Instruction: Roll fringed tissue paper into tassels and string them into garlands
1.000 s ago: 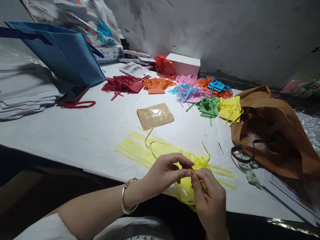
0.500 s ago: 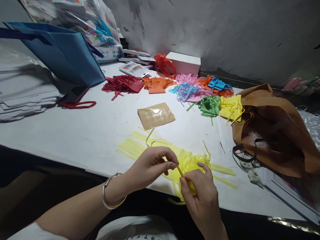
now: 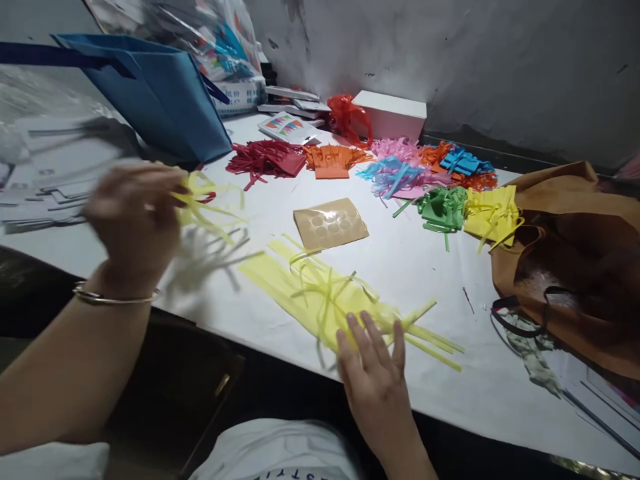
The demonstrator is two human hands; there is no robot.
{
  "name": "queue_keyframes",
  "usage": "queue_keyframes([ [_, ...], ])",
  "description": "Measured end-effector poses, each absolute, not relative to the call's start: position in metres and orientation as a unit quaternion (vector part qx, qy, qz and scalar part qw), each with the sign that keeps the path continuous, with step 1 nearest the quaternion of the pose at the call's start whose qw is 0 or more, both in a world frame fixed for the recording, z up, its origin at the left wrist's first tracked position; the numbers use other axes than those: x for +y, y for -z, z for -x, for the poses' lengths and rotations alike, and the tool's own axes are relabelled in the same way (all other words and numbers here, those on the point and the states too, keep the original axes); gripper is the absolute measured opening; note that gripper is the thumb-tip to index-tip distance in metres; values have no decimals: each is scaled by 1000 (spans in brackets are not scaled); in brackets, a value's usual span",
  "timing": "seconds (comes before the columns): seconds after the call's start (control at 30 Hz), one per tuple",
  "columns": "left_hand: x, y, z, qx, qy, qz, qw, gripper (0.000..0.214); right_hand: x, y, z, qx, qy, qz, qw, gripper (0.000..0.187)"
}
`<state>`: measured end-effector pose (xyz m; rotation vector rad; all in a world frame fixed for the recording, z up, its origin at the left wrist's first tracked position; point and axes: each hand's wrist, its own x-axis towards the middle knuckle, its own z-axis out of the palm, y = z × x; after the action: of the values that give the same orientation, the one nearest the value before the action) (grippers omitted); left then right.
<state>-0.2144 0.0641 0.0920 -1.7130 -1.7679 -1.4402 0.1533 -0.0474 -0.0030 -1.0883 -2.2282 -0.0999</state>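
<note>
Raised over the table's left part, my left hand (image 3: 136,223) is blurred but closed on a bunch of yellow paper strips (image 3: 206,203), whose loose ends splay out to the right. My right hand (image 3: 379,380) rests open near the front edge, fingers spread over fringed yellow paper (image 3: 280,280). That paper lies flat, with loose strips curling across its middle and several long strips sticking out at its right end. Beyond it is a brown card (image 3: 333,225) with round clear stickers.
Folded fringe bundles line the back: red (image 3: 267,162), orange (image 3: 333,162), pink (image 3: 400,150), green (image 3: 440,208) and yellow (image 3: 493,210). A blue bag (image 3: 175,100) stands back left, beside stacked white sheets (image 3: 65,160). A brown bag (image 3: 590,267) sits at right. A white box (image 3: 393,115) is by the wall.
My left hand has swung left and up, carrying yellow strips away from the fringed paper. My right hand has let go of the strip and flattened out, fingers spread. The view has shifted slightly.
</note>
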Motion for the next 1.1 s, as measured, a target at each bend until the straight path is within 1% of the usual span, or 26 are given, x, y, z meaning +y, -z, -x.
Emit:
queue_keyframes([
  [0.07, 61, -75, 194, -574, 418, 684, 167, 30, -42, 11, -159, -817, 47, 484, 310, 20],
  [0.1, 56, -65, 180, -551, 388, 723, 152, 35, -40, 16, -166, -805, 46, 506, 306, 15],
  [0.13, 49, -55, 162, -533, 363, 754, 124, 33, -38, 20, -175, -798, 43, 517, 307, 13],
  [0.17, 42, -46, 144, -507, 335, 788, 95, 26, -38, 24, -185, -791, 36, 523, 316, 13],
  [0.23, 25, -33, 106, -419, 232, 878, -14, 18, -40, 27, -202, -757, 5, 555, 346, 18],
  [0.27, 18, -28, 89, -366, 219, 903, -51, 17, -43, 26, -208, -724, -4, 581, 372, 23],
  [0.33, 8, -23, 62, -318, 173, 926, -106, 19, -51, 20, -209, -668, 31, 607, 428, 37],
  [0.4, 3, -21, 45, -311, 160, 929, -119, 20, -56, 12, -197, -707, 74, 545, 445, 51],
  [0.43, 2, -20, 41, -312, 163, 929, -116, 19, -56, 9, -187, -755, 71, 493, 426, 54],
  [0.5, 2, -19, 36, -313, 178, 927, -107, 14, -49, 9, -170, -842, 29, 416, 341, 51],
  [0.53, 3, -18, 36, -313, 180, 927, -106, 12, -42, 11, -165, -860, 20, 412, 300, 47],
  [0.6, 2, -17, 37, -313, 179, 926, -110, 13, -23, 19, -171, -852, 68, 456, 247, 40],
  [0.67, 1, -16, 40, -313, 174, 926, -118, 17, -6, 24, -199, -813, 133, 513, 242, 40],
  [0.77, -1, -15, 41, -322, 170, 923, -123, 20, 1, 20, -255, -725, 181, 608, 267, 45],
  [0.83, -2, -13, 40, -326, 168, 921, -128, 22, -8, 11, -273, -646, 229, 657, 314, 37],
  [0.87, -1, -11, 39, -329, 170, 920, -129, 23, -14, 7, -273, -637, 235, 655, 330, 36],
  [0.9, -1, -10, 38, -331, 172, 919, -129, 24, -21, 3, -266, -661, 223, 635, 332, 38],
  [0.93, 0, -8, 37, -334, 175, 918, -125, 24, -26, 2, -254, -709, 189, 601, 316, 41],
  [1.0, 2, -6, 36, -337, 183, 917, -109, 22, -33, 3, -225, -844, 72, 468, 252, 48],
  [1.03, 2, -6, 35, -338, 187, 917, -100, 22, -34, 5, -212, -865, 54, 436, 241, 48],
  [1.1, 2, -7, 35, -344, 199, 913, -93, 21, -33, 10, -196, -875, 57, 410, 252, 42],
])
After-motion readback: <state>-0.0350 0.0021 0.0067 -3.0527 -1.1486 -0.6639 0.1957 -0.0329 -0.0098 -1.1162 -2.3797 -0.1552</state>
